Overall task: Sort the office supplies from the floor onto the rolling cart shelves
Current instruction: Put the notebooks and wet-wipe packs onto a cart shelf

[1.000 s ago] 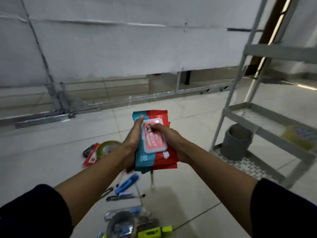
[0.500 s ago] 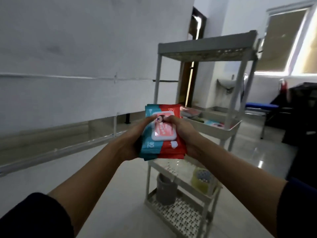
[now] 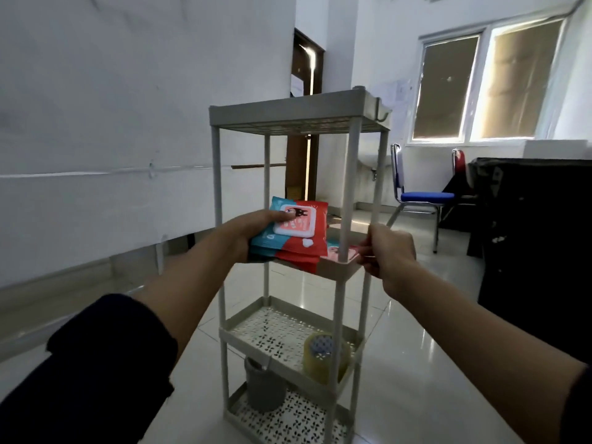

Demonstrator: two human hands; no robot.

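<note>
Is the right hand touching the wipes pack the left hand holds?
Apart. Head view: the right hand grips the cart by its corner post, while the wipes pack, held by the left hand, sits clearly left of that post.

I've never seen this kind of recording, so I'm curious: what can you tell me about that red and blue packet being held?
The wipes packet is a soft, flat pouch, teal-blue on its left part and red on its right, with a pale flip lid on top bearing a small dark cartoon figure. It seems to top a thin stack of like packets. The left hand grips its near left edge, thumb on the lid, holding it roughly level, partly over the cart's second shelf. Whether it rests there is unclear.
</note>
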